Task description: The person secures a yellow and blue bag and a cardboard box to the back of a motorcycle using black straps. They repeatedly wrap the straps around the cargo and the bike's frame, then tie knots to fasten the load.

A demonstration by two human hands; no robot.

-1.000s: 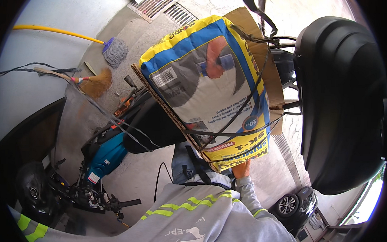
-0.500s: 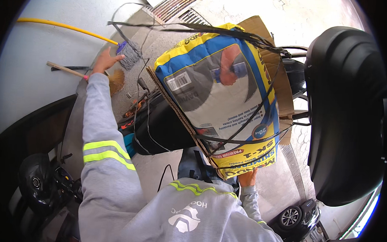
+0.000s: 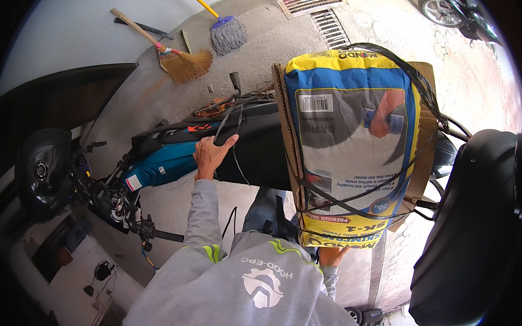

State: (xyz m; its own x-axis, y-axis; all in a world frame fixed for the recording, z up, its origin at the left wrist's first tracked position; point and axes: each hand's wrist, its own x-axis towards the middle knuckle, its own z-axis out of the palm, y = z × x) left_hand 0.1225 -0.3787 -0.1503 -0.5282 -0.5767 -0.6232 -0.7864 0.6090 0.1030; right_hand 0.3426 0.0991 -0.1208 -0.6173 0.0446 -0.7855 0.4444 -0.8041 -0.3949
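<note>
A large yellow, blue and grey bag of powder (image 3: 353, 143) lies across the rear of a motorcycle (image 3: 163, 159), with cardboard (image 3: 426, 111) under and beside it. Black straps (image 3: 343, 200) cross over the bag and bunch at its far right edge. My left hand (image 3: 210, 155) is on the black seat, left of the bag. A loose black strap (image 3: 228, 121) runs into the gap between its thumb and curled fingers. My right hand (image 3: 331, 256) is low at the bag's near edge, touching it or just beside it. Its fingertips are mostly hidden behind the bag.
Behind the bag at right stands a big rounded black case (image 3: 471, 228). A broom (image 3: 184, 62) and a mop (image 3: 228, 35) lean at the far left wall. Metal drain grates (image 3: 312, 1) cross the floor. Another motorcycle (image 3: 450, 11) shows at the far right.
My left hand has come back from its outstretched reach to the seat, and the strap has dropped beside it. My view has shifted left, showing the motorcycle's front. My right hand stays by the bag.
</note>
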